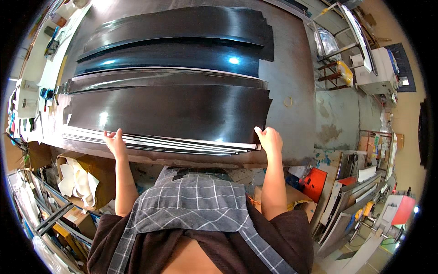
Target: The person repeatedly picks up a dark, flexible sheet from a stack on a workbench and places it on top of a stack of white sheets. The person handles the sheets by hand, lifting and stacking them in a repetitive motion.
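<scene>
A stack of long, glossy black sheets (173, 112) with pale edges lies across the metal-topped table in front of me. The near edges are fanned out in white and dark strips. At the top sheet's near right corner, my right hand (271, 139) is closed, its thumb over the sheet and its other fingers curled at the edge. My left hand (115, 143) touches the near edge toward the left, with thumb and forefinger apart. Farther back lie more black sheets (182, 25), overlapping unevenly, and a narrow dark strip (169, 78) runs between the groups.
The grey tabletop (294, 82) extends right of the sheets, with a small ring-shaped band (288, 101) on it. A cardboard box (104, 176) holding crumpled white sheets stands below left. Panels (349, 201) lean at the lower right; a metal rack (335, 50) stands beyond.
</scene>
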`<state>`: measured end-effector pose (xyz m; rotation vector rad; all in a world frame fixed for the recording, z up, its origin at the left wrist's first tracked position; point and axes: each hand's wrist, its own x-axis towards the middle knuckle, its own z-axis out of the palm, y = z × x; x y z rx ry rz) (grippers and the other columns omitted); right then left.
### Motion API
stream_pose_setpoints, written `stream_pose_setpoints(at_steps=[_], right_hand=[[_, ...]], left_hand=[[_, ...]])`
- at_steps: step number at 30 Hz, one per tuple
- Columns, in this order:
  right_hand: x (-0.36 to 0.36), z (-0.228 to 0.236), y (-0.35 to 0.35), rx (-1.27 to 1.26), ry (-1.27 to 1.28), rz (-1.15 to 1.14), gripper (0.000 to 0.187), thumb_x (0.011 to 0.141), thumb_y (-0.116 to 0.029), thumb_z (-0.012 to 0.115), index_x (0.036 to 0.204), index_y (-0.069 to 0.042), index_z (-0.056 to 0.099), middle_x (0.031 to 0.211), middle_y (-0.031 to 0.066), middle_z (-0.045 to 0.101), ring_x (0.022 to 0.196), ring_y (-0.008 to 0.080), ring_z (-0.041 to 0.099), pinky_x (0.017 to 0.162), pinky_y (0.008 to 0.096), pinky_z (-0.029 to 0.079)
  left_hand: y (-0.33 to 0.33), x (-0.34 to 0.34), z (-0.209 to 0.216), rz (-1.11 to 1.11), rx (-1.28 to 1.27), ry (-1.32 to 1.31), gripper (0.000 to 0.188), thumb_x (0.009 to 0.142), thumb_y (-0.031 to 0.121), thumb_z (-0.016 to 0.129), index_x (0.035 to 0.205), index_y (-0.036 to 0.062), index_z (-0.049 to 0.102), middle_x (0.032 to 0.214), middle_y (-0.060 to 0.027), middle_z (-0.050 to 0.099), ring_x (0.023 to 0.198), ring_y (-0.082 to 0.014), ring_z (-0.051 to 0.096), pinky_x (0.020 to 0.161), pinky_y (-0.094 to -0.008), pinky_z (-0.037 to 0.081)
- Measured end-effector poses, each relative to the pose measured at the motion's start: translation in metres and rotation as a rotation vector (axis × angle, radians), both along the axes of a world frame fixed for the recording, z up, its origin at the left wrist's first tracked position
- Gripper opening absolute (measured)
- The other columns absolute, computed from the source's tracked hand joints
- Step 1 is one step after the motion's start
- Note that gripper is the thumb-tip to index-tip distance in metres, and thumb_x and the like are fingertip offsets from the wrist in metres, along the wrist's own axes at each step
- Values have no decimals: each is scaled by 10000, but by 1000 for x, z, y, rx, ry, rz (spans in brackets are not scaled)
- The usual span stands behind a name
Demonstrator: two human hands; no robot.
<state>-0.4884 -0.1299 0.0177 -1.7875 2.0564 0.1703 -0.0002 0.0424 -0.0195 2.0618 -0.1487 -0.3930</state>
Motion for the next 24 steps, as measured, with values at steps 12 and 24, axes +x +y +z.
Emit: stream_pose_setpoints(at_steps=[12, 24], right_hand=[[45, -1, -144, -412, -464, 391, 158, 784, -92, 648, 929, -31, 659, 858, 133, 683, 801, 285, 655, 751, 356, 521], [73, 32, -161, -322, 17, 749, 105, 729, -85, 580, 799, -65, 656, 858, 153, 648, 911, 331, 603, 820, 444, 489]], left_hand=[[-41, -136, 13, -1260, 367, -706, 652, 815, 366, 675, 1392, 172, 440, 1508, -134, 294, 1413, -319, 227, 1136, -532, 148], [-39, -135, 12, -1235, 306, -673, 629, 811, 370, 673, 1367, 162, 466, 1500, -135, 307, 1410, -332, 230, 1131, -541, 151]])
